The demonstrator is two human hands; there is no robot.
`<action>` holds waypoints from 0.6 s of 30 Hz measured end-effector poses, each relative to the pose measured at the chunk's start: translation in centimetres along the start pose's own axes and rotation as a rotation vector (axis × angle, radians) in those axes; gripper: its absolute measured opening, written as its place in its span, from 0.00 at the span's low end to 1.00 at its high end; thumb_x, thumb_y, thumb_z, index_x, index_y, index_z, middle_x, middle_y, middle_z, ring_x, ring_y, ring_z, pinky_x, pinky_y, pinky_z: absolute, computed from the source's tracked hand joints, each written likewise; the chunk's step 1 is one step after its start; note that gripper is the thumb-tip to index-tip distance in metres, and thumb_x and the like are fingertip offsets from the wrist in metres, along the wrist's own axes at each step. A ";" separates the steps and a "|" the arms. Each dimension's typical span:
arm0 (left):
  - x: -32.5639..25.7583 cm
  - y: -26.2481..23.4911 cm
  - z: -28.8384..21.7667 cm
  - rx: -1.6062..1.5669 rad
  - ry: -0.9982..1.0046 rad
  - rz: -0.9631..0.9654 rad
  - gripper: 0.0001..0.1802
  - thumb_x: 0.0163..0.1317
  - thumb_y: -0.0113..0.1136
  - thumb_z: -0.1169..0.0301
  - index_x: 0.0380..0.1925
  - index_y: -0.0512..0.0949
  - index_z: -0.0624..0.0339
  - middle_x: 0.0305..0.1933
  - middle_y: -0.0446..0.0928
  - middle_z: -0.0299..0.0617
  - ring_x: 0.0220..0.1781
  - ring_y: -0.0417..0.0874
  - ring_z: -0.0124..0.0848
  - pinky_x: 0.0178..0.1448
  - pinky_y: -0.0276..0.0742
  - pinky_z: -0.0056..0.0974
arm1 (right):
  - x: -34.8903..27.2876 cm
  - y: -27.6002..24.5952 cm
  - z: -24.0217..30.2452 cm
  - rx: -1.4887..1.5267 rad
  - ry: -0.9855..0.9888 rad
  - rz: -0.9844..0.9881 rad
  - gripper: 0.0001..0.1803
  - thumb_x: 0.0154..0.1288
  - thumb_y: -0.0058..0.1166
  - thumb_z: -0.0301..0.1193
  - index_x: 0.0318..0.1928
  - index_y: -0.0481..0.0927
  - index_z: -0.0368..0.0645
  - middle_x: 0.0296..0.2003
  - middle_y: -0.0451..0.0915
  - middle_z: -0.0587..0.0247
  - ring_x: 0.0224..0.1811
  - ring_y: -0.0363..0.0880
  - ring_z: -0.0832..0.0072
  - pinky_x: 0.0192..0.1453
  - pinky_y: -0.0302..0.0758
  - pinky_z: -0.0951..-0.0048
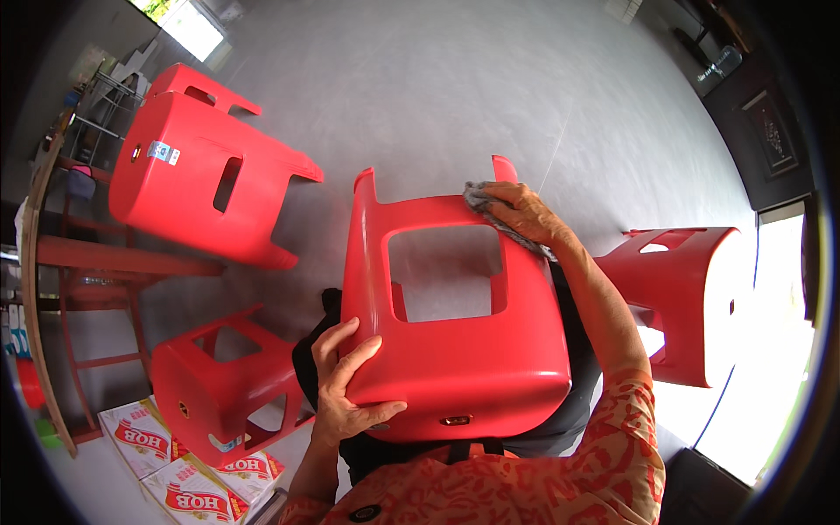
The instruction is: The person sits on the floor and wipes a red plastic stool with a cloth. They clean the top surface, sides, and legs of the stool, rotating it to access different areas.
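**Four red stools in view, one of them across your lap**

Four red plastic stools lie around you, and the one in your hands [455, 350] is tipped on its side over your lap, seat toward your body and legs pointing away across the grey floor [490, 96]. Its side wall faces up, with a large square cut-out in the middle through which the floor shows.

Your left hand [350, 385] is clamped on the near left corner of the seat, fingers spread up the side wall and thumb hooked under the seat edge. Your right hand [522, 213] is pressed flat on a grey cloth [483, 199], which lies on the stool's upper right edge, close to the base of the far right leg. The fingers are curled over the cloth, holding it against the plastic.

The other stools are also lying on their sides. One [206, 179] is to your upper left, well apart from the one you hold, with a small tag on its seat. A second [223, 385] lies just beside your left knee, resting against some printed cardboard boxes [179, 477] on the floor. The third [687, 302] lies to your right, behind your right forearm.

At the far left stands a red-framed table [87, 258] with a pale wooden edge.
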State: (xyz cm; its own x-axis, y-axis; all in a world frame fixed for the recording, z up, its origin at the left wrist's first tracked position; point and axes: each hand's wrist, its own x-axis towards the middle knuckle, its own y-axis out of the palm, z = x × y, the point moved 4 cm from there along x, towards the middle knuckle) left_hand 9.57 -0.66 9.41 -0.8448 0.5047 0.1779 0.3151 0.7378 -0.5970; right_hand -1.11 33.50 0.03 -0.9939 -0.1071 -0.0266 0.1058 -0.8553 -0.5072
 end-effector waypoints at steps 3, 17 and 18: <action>0.1 0.1 -0.1 -0.020 -0.008 -0.005 0.41 0.35 0.81 0.54 0.53 0.79 0.58 0.67 0.61 0.47 0.68 0.60 0.47 0.67 0.65 0.50 | 2.5 1.7 1.2 -0.168 -0.097 0.173 0.18 0.64 0.49 0.33 0.53 0.80 0.46 0.54 0.78 0.57 0.57 0.73 0.56 0.62 0.69 0.61; 0.5 0.3 -0.1 -0.050 -0.017 0.004 0.41 0.34 0.81 0.55 0.52 0.80 0.57 0.67 0.62 0.47 0.68 0.60 0.48 0.68 0.64 0.50 | 3.3 2.9 2.3 -0.279 -0.123 0.172 0.18 0.65 0.46 0.33 0.51 0.81 0.44 0.55 0.77 0.57 0.56 0.73 0.51 0.63 0.69 0.59; 0.6 0.2 -0.1 -0.048 -0.013 0.006 0.41 0.34 0.81 0.55 0.52 0.79 0.57 0.67 0.61 0.48 0.68 0.60 0.48 0.68 0.64 0.50 | 3.1 2.1 1.2 -0.218 -0.110 0.214 0.17 0.65 0.46 0.32 0.51 0.81 0.44 0.54 0.78 0.57 0.54 0.74 0.52 0.61 0.71 0.61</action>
State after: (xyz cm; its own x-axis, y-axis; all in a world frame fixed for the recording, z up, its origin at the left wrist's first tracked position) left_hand 9.21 -0.17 9.46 -0.8483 0.5034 0.1642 0.3402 0.7559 -0.5594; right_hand -3.98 30.73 -0.06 -0.9390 -0.3377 -0.0652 0.2912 -0.6801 -0.6728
